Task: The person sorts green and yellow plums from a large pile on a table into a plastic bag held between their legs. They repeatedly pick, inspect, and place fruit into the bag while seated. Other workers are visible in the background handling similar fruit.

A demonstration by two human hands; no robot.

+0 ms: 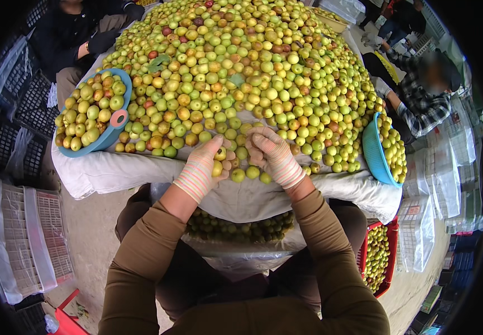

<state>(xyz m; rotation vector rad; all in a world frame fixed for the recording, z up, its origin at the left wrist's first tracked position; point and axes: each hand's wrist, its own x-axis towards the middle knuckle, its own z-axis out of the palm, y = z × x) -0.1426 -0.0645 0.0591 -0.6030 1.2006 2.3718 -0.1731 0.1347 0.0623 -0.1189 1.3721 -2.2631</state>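
Note:
A large heap of small round green-yellow fruits, which look like jujubes [233,67], covers the cloth-draped table in front of me; some are flushed red-brown. My left hand [203,165], in a thin glove with a striped cuff, is curled around two jujubes [218,159] at the near side of the heap. To its right, my right hand [271,153], gloved the same way, has its fingers bent in over the fruit. Whether anything lies inside those fingers is hidden. Several loose jujubes [245,173] rest on the white cloth [241,197] between and below my hands.
Blue plastic baskets full of jujubes stand at the left [94,146] and right [374,150] table corners. A red crate [392,251] of fruit is on the floor at right. White crates [36,238] stand at left. People sit at the left [80,42] and right [421,92] sides.

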